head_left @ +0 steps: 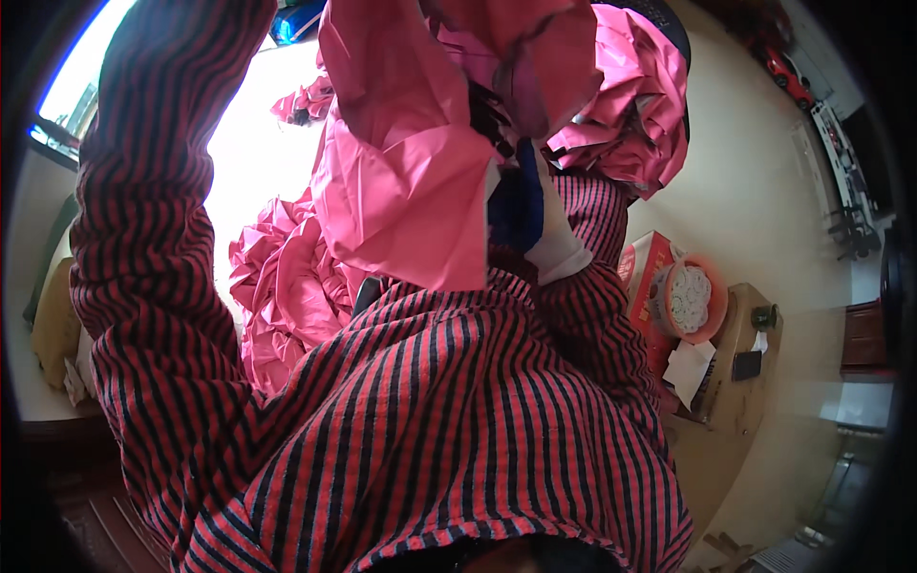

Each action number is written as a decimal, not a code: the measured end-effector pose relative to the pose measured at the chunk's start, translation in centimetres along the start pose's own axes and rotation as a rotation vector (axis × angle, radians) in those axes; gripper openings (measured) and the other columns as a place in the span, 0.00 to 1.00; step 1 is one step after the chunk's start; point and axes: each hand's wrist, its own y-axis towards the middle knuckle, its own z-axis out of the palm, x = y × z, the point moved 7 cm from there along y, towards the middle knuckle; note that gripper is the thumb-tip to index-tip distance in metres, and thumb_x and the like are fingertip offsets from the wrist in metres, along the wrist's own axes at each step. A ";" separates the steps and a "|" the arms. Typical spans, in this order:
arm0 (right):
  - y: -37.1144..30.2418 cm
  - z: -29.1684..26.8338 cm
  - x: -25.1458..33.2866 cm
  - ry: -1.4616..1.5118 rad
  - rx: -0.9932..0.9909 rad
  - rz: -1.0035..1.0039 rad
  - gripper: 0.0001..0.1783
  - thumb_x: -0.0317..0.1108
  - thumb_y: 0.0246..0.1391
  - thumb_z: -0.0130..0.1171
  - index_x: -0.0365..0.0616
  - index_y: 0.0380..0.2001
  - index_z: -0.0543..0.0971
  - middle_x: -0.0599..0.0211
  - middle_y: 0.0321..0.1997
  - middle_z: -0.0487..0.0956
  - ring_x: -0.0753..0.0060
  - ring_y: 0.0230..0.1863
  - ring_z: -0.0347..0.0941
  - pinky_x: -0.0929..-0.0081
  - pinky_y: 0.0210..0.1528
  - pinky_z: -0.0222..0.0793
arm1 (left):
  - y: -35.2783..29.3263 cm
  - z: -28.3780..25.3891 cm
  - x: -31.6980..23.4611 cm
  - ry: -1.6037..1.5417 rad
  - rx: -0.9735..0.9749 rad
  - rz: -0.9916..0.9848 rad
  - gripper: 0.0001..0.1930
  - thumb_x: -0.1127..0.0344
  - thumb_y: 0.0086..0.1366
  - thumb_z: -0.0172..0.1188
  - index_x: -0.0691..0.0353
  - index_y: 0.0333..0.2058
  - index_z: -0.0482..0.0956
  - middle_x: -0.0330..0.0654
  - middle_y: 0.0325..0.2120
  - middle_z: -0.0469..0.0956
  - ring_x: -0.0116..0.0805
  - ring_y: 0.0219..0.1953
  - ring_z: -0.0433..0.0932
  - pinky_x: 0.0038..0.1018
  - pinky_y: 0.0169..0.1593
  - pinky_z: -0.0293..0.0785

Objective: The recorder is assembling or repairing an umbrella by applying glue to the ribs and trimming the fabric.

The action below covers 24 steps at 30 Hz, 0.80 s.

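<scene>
Sheet (406,201) of creased pink in the head view, hanging before the striped shirt (449,430), between its left sleeve (143,191) and right sleeve (594,215), with crumpled pink material (291,277) beyond the shirt's left side, left hand out of frame, right hand unseen, both grips on the sheet impossible to tell.

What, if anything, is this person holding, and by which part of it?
It cannot be told: neither hand can be made out. The left sleeve runs out at the top edge; the right sleeve goes behind crumpled pink sheeting.
</scene>
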 end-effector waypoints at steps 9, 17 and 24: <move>1.5 1.7 -3.6 -0.005 0.177 0.262 0.17 0.52 0.60 0.45 0.51 0.32 0.72 0.73 0.19 0.68 0.74 0.18 0.65 0.76 0.19 0.61 | -0.1 0.3 2.6 -0.720 0.177 -0.146 0.10 0.72 0.65 0.47 0.65 0.43 0.72 0.43 0.34 0.77 0.32 0.33 0.76 0.27 0.40 0.75; 2.2 5.8 4.4 0.408 0.643 0.077 0.18 0.52 0.61 0.44 0.51 0.27 0.70 0.75 0.17 0.66 0.80 0.13 0.58 0.80 0.15 0.53 | -8.5 2.0 5.0 1.038 -0.056 0.438 0.33 0.66 0.58 0.59 0.63 0.60 0.56 0.50 0.53 0.67 0.40 0.52 0.66 0.30 0.55 0.63; 2.9 6.4 5.8 0.263 0.508 -0.014 0.16 0.49 0.61 0.43 0.49 0.34 0.69 0.75 0.22 0.64 0.78 0.19 0.61 0.79 0.22 0.59 | -14.2 3.1 14.9 1.197 -0.292 -0.039 0.49 0.54 0.45 0.70 0.60 0.62 0.51 0.58 0.55 0.62 0.52 0.58 0.62 0.38 0.57 0.63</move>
